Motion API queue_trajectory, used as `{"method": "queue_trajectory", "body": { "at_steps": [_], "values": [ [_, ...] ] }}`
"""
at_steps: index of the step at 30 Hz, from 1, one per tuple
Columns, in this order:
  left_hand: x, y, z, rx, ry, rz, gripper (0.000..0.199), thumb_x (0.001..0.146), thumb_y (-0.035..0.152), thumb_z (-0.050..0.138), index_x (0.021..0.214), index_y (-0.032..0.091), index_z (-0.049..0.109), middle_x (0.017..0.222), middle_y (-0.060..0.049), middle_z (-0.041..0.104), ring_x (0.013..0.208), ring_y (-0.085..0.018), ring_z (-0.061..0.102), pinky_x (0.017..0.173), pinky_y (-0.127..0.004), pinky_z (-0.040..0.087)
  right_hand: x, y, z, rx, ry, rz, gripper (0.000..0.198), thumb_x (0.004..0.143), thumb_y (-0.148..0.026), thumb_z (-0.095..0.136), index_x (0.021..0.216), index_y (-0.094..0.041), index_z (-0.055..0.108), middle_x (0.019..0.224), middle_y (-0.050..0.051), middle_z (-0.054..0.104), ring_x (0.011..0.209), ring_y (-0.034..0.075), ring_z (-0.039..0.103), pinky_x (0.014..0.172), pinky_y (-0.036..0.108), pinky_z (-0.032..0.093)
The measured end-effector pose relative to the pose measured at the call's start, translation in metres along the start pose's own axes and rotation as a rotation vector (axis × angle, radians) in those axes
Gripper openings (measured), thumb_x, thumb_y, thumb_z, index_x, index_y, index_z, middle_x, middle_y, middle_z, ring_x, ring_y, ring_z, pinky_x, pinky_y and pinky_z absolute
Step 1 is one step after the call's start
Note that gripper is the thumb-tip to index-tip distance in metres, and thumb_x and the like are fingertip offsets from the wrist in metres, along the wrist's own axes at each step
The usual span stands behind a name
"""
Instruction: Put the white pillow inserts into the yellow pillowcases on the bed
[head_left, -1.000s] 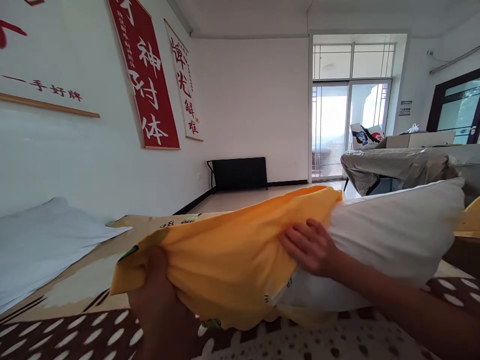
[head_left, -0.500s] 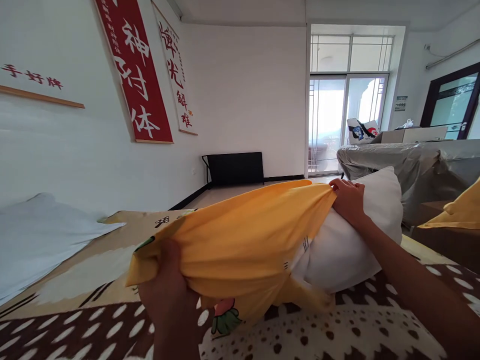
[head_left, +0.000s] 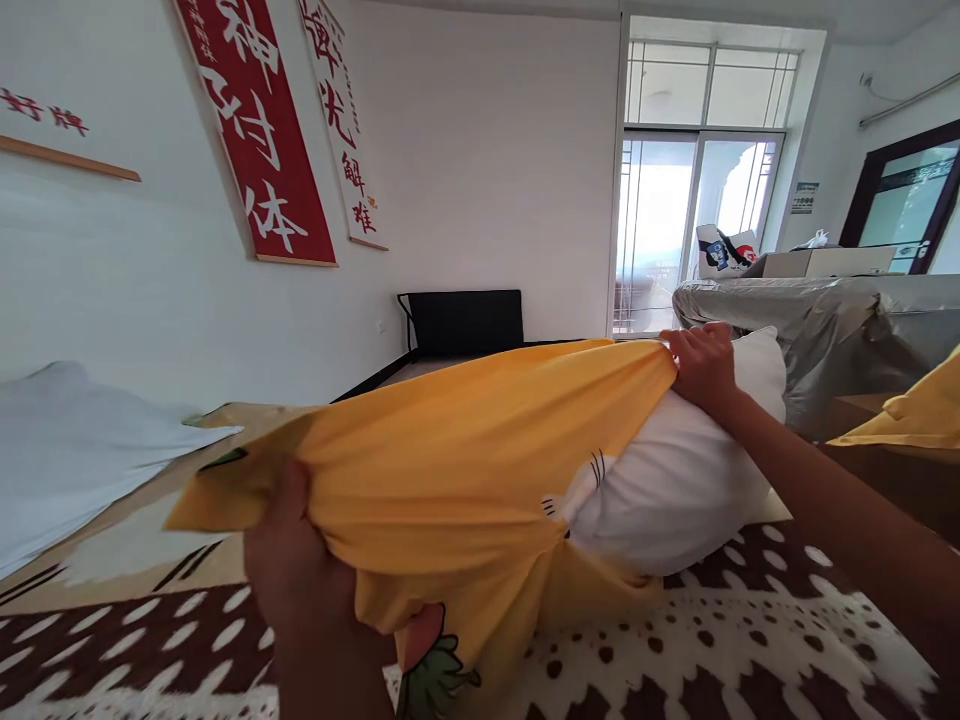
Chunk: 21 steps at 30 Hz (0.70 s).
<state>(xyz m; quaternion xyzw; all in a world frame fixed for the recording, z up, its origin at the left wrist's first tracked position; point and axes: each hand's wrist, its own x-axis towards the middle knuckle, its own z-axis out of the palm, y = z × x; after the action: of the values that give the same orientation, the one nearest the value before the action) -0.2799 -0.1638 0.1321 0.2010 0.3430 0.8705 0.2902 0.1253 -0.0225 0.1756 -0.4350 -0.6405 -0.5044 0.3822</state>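
Note:
A yellow pillowcase (head_left: 465,430) stretches between my two hands, printed with whisker-like lines and a strawberry. Part of a white pillow (head_left: 675,480) is inside it, and the rest sticks out on the right. My left hand (head_left: 311,560) is closed on the pillowcase near its left end, thumb on top. At the upper right, my right hand (head_left: 701,365) grips the edge of the pillowcase's opening, its fingers curled against the pillow. How far the pillow reaches inside the cloth is hidden.
Below lies a brown and cream patterned blanket (head_left: 750,630). A white cloth (head_left: 82,450) rests at the left. Another yellow cloth (head_left: 907,415) is at the right edge, near a plastic-covered piece of furniture (head_left: 825,320). A black folded panel (head_left: 466,322) leans by the wall.
My left hand has pulled the pillowcase leftward, stretching it out. More of the white pillow is covered now. My right hand keeps its grip on the opening. The view has tilted slightly down.

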Motion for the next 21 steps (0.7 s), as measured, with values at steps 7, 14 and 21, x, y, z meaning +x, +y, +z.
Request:
{"method": "queue_trajectory", "body": {
  "at_steps": [7, 14, 21],
  "values": [
    [0.021, -0.010, 0.010, -0.106, 0.001, -0.204, 0.039, 0.087, 0.034, 0.057, 0.125, 0.024, 0.057, 0.130, -0.003, 0.058, 0.105, -0.018, 0.064, 0.095, -0.030, 0.053, 0.000, -0.089, -0.020, 0.356, 0.241, -0.251, 0.011, 0.082, -0.015, 0.051, 0.087, -0.019, 0.060, 0.091, 0.007, 0.065, 0.081, 0.018, 0.053, 0.079, 0.034, 0.034],
    [0.029, -0.014, 0.002, -0.101, -0.051, -0.276, 0.038, 0.089, 0.041, 0.052, 0.120, 0.021, 0.061, 0.113, -0.005, 0.068, 0.101, -0.021, 0.066, 0.092, -0.032, 0.054, -0.023, -0.165, -0.063, 0.575, 0.110, -0.687, 0.028, 0.088, -0.013, 0.045, 0.061, -0.019, 0.049, 0.063, 0.000, 0.050, 0.060, 0.013, 0.037, 0.064, 0.030, 0.033],
    [0.040, -0.025, -0.003, -0.040, -0.078, -0.230, 0.035, 0.085, 0.040, 0.057, 0.116, 0.024, 0.063, 0.120, -0.002, 0.065, 0.110, -0.021, 0.061, 0.092, -0.030, 0.054, -0.052, -0.158, -0.065, 0.762, -0.145, -0.211, 0.017, 0.090, -0.022, 0.046, 0.074, -0.018, 0.053, 0.073, 0.005, 0.057, 0.070, 0.016, 0.047, 0.067, 0.030, 0.036]
  ]
}}
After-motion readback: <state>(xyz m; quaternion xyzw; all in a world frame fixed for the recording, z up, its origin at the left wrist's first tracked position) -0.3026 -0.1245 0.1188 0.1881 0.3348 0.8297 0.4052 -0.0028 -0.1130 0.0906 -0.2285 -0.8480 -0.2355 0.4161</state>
